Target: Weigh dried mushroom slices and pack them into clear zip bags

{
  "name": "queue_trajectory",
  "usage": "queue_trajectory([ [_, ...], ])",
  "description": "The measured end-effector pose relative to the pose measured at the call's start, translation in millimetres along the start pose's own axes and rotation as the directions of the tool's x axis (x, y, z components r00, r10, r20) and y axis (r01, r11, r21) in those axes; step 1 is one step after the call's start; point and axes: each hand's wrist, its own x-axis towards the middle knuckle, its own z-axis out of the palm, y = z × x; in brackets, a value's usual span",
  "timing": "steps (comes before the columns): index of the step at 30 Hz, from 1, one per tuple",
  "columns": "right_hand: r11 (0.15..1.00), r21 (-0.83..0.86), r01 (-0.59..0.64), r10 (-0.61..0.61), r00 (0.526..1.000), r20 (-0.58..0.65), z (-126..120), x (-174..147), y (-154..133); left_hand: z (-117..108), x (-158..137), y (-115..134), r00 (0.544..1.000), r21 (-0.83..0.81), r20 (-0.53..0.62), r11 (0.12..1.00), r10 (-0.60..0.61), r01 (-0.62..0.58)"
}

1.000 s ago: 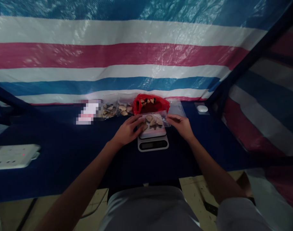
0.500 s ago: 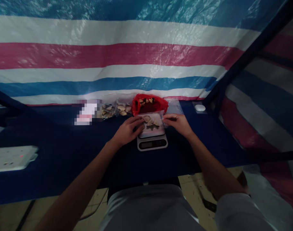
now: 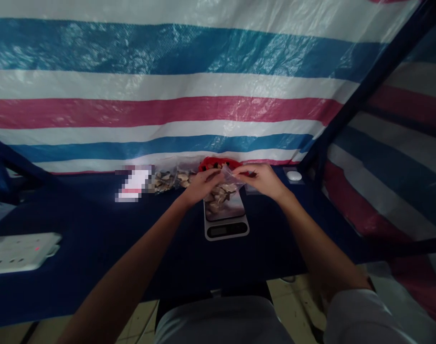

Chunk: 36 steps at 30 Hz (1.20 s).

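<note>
A clear plastic bag [image 3: 219, 197] with pale brownish pieces inside hangs or rests over the plate of a white digital scale [image 3: 227, 230]. My left hand [image 3: 204, 184] pinches the bag's upper left edge, and my right hand [image 3: 259, 177] pinches its upper right edge. Whether the bag's bottom bears on the scale I cannot tell. Just behind my hands sits a red plastic bag [image 3: 219, 162] with more pieces in its mouth, partly covered by my fingers. The scale's display looks dark and unreadable.
Clear bags of similar pieces [image 3: 164, 181] lie left of the red bag. A blurred-out pale item [image 3: 134, 184] is beside them. A white power strip [image 3: 22, 253] lies at the left, a white oval object [image 3: 294, 176] at the right. Striped sheeting [image 3: 167, 112] hangs behind the blue table [image 3: 106, 234].
The clear bag, lying flat on the scale before, is now lifted at its top, its pieces gathered low. Both hands have drawn closer together. The view has tilted upward.
</note>
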Motion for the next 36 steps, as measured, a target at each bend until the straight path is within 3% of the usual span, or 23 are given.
queue_trajectory([
  [4, 1.000, 0.009, 0.015, -0.015, 1.000, -0.007, 3, 6, 6, 5, -1, 1, 0.993, -0.286, 0.025, 0.951, -0.112, 0.115],
  [8, 0.980, 0.198, -0.027, 0.047, 0.994, -0.098, 17, 5, 25, 21, -7, -9, 0.972, -0.631, -0.058, 0.763, -0.230, 0.142],
  [11, 0.894, 0.426, -0.135, 0.223, 0.961, -0.163, 34, 3, 39, 34, -11, -13, 0.935, -0.767, -0.155, 0.636, -0.318, 0.089],
  [15, 0.693, 0.633, -0.346, 0.512, 0.854, -0.093, 55, 1, 45, 46, -15, -11, 0.878, -0.827, -0.240, 0.562, -0.414, 0.038],
  [20, 0.591, 0.739, -0.323, 0.574, 0.812, -0.105, 70, 3, 42, 48, -10, -10, 0.867, -0.828, -0.238, 0.558, -0.438, 0.054],
  [25, 0.535, 0.777, -0.333, 0.616, 0.783, -0.088, 78, 3, 42, 40, 2, -22, 0.881, -0.801, -0.288, 0.598, -0.375, -0.007],
  [31, 0.533, 0.768, -0.355, 0.637, 0.766, -0.088, 83, -3, 49, 38, -1, -40, 0.894, -0.768, -0.299, 0.640, -0.334, -0.018],
  [36, 0.513, 0.778, -0.363, 0.662, 0.744, -0.089, 86, -5, 50, 31, -5, -49, 0.868, -0.672, -0.390, 0.740, -0.309, -0.038],
])
